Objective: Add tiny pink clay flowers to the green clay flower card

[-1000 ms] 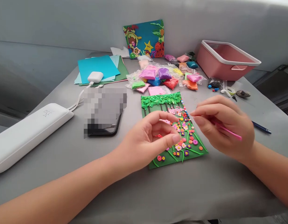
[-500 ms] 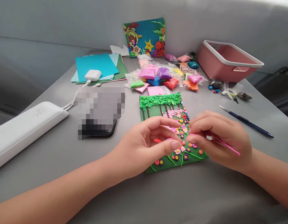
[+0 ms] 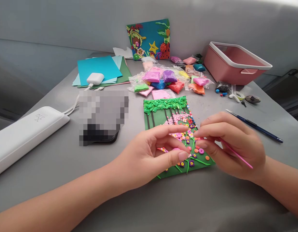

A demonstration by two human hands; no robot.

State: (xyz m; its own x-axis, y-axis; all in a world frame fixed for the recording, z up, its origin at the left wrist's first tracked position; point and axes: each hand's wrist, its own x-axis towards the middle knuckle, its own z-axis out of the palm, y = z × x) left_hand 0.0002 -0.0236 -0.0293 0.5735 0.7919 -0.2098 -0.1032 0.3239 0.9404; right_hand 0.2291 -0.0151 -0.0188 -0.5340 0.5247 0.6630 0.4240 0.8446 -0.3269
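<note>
A green card covered with small clay flowers and a leafy green top lies on the grey table. My left hand hovers over its lower left part, fingers curled, with a small pink bit of clay between thumb and fingers. My right hand is at the card's right edge, holding a thin pink stick tool, its fingertips pinched close to my left fingertips. The hands hide the card's lower middle.
Bags of coloured clay lie behind the card, with a blue clay picture against the wall. A pink bin stands back right, a blue pen-like tool right. A phone, white power bank, earbud case and coloured paper lie left.
My right hand came down and left to meet the left fingertips over the card, then drew slightly apart. The view shifted a little.
</note>
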